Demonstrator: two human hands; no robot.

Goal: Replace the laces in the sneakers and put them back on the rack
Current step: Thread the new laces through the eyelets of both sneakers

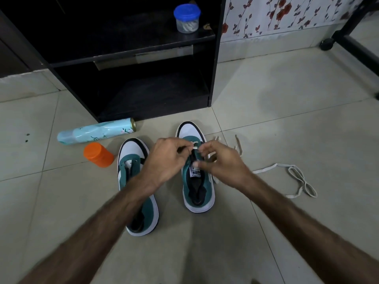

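Observation:
Two green and white sneakers stand side by side on the tiled floor, toes pointing at the black rack [216,58]. The left sneaker [136,181] has no lace in its eyelets. Both my hands work over the front eyelets of the right sneaker [196,187]. My left hand [166,160] pinches the tongue edge near the eyelets, and my right hand [219,158] pinches the tip of a white lace [194,147] at the eyelets. That lace trails out to the right of the shoe. A second white lace [295,177] lies looped on the floor farther right.
A light blue spray can [96,131] lies on its side in front of the rack, with an orange-lidded jar [98,154] beside the left sneaker. A blue-lidded jar [187,18] stands on the rack's upper shelf. A black wheeled frame [348,39] stands far right.

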